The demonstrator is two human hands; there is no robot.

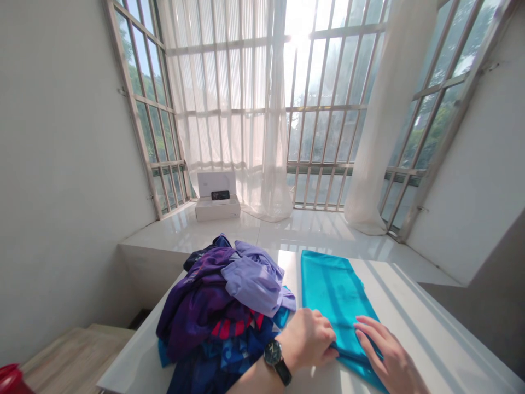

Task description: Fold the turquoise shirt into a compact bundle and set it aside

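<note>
A turquoise garment, folded into a long flat panel, lies on the white table. My left hand, a watch on its wrist, has its fingers curled round the garment's left edge near the front. A fold runs across the cloth there between both hands. Resting on the garment's right edge, my right hand has its fingers stretched out and apart. To the left is a loose heap of clothes, with a purple garment, a lilac garment and a dark blue patterned piece showing.
The white table reaches to a glossy window sill. On the sill stands a white box with a phone propped on it. Sheer curtains hang before barred windows. A red object shows at lower left.
</note>
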